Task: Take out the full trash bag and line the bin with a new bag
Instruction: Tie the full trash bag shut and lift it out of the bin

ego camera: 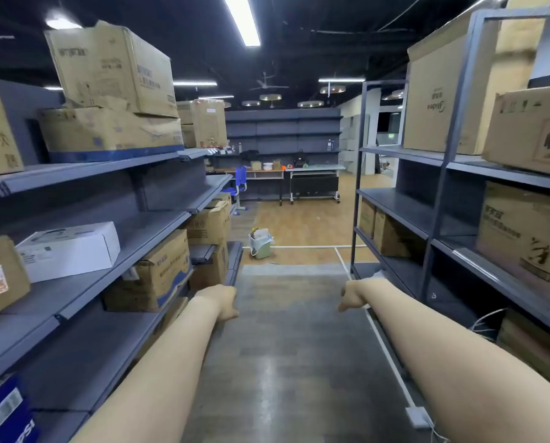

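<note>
Two long runs of grey shelving [158,225] wall you in, one at nine o'clock and one at three o'clock, both loaded with cardboard boxes [107,65]. Between them the dark aisle floor [286,346] runs toward twelve o'clock.

One bin [261,247] stands there on the wooden floor, well apart from you, at the aisle's far end. Its one trash bag [257,238] looks stuffed, with card or paper poking out, though at this range I can't be sure what fills it. Expect thin, soft, slippery film that tears if snagged; the load is probably light but bulky. Gather the loose rim of the bag and lift by that, not by the contents.

Your left hand [224,302] and right hand [353,298] reach forward, apart, fingers loosely curled, each holding nothing. No new bag is visible.
</note>
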Demonstrator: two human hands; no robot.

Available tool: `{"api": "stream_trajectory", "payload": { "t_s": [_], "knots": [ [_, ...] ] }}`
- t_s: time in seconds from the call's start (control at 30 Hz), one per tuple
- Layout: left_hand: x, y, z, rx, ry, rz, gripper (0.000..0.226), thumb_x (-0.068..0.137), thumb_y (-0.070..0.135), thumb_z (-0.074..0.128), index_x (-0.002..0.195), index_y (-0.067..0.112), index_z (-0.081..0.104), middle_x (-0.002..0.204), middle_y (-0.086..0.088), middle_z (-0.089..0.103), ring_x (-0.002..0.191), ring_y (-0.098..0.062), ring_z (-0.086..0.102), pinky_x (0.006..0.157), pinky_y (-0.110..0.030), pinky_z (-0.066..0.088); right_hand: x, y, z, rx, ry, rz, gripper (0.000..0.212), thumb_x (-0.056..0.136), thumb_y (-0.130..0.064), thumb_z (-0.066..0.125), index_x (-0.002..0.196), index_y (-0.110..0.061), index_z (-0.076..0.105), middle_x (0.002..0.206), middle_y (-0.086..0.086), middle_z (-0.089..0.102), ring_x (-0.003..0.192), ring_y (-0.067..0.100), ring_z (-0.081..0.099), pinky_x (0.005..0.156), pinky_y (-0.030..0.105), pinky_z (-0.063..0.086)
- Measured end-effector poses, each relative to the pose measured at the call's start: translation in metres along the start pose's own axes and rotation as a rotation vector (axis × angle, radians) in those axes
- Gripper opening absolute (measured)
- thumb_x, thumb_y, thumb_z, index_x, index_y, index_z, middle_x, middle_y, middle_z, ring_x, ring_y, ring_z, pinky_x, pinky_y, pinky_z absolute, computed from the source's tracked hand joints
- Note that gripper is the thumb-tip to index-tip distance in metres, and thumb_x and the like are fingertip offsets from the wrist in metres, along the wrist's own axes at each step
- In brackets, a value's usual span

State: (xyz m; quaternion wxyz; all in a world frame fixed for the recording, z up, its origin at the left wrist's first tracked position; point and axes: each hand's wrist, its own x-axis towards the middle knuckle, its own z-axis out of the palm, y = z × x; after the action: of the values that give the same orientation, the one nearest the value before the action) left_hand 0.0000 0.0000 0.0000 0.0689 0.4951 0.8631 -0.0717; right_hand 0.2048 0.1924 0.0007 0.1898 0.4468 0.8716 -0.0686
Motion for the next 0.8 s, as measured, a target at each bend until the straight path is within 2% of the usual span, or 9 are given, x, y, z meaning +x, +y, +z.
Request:
{"api": "stream_trajectory", "payload": {
  "t_s": [0.17, 0.4, 0.7, 0.8],
  "knots": [
    [0.049, 0.017, -0.015, -0.013, 0.005, 0.006, 0.052, 0.093, 0.035, 0.05, 0.136, 0.01, 0.04, 0.139, -0.011, 0.047, 0.124, -0.029, 0.049, 0.101, -0.041, 0.044, 0.039, 0.011, -0.027, 0.029, -0.019, -0.028, 0.062, 0.096, -0.044, 0.043, 0.147, -0.012, 0.028, 0.155, 0.006, 0.026, 0.141, 0.026, 0.03, 0.115, 0.038, 0.028],
    [0.116, 0.012, -0.031, 0.016, -0.003, 0.022, 0.049, 0.093, 0.034, 0.05, 0.135, 0.009, 0.041, 0.137, -0.011, 0.049, 0.122, -0.029, 0.05, 0.1, -0.04, 0.045, 0.112, 0.006, -0.052, 0.003, -0.025, -0.043, 0.063, 0.095, -0.043, 0.046, 0.146, -0.012, 0.029, 0.154, 0.007, 0.029, 0.139, 0.028, 0.034, 0.112, 0.039, 0.031],
    [0.232, -0.044, -0.057, 0.027, 0.043, 0.002, 0.047, 0.092, 0.033, 0.052, 0.132, 0.011, 0.044, 0.134, -0.01, 0.052, 0.12, -0.028, 0.052, 0.099, -0.039, 0.045, 0.224, -0.043, -0.106, 0.052, 0.002, -0.055, 0.065, 0.094, -0.046, 0.048, 0.145, -0.009, 0.033, 0.152, 0.007, 0.032, 0.136, 0.029, 0.037, 0.111, 0.039, 0.033],
    [0.271, -0.06, -0.066, 0.088, 0.102, -0.004, 0.044, 0.092, 0.036, 0.05, 0.128, 0.012, 0.045, 0.131, -0.01, 0.053, 0.119, -0.029, 0.051, 0.097, -0.04, 0.043, 0.259, -0.056, -0.124, 0.139, 0.054, -0.077, 0.066, 0.093, -0.045, 0.048, 0.147, -0.013, 0.028, 0.154, 0.006, 0.03, 0.138, 0.028, 0.034, 0.112, 0.04, 0.031]
  ]
}}
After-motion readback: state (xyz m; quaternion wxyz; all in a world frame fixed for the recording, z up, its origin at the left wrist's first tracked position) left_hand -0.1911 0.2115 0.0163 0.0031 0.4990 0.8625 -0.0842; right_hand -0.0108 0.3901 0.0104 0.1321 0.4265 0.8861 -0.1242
